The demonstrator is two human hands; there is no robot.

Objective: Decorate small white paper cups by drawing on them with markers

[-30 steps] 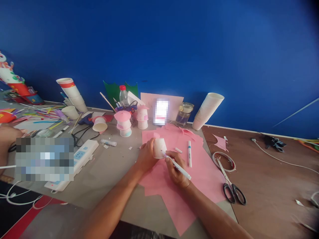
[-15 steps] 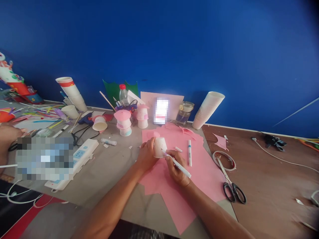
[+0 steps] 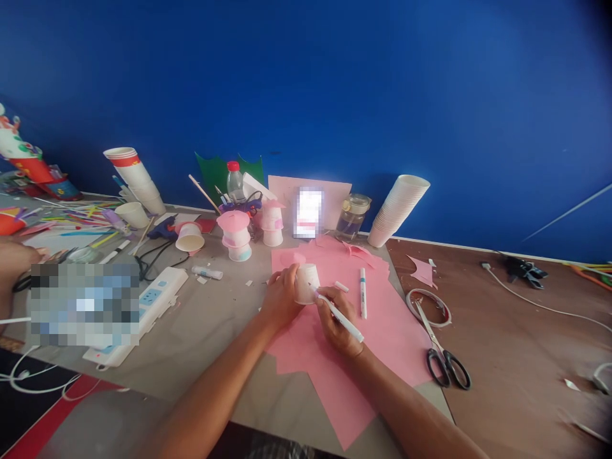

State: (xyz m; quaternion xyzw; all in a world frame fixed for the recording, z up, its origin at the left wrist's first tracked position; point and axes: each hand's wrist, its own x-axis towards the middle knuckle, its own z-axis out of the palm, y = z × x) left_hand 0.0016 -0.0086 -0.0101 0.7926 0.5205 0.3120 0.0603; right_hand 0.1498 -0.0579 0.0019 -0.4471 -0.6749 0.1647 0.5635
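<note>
Slantwise, the right hand (image 3: 338, 325) pinched a marker (image 3: 348, 324), tip forward-left at the cup (image 3: 306, 284), whose left side the left hand (image 3: 281, 299) clasped with curled fingers.

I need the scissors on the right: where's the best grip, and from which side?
Take the scissors by the black handles, probably coming from the near side with the right hand once it is free of the marker. The loops face you, while the blades point away and overlap the tape roll, so gripping there might drag it.
</note>
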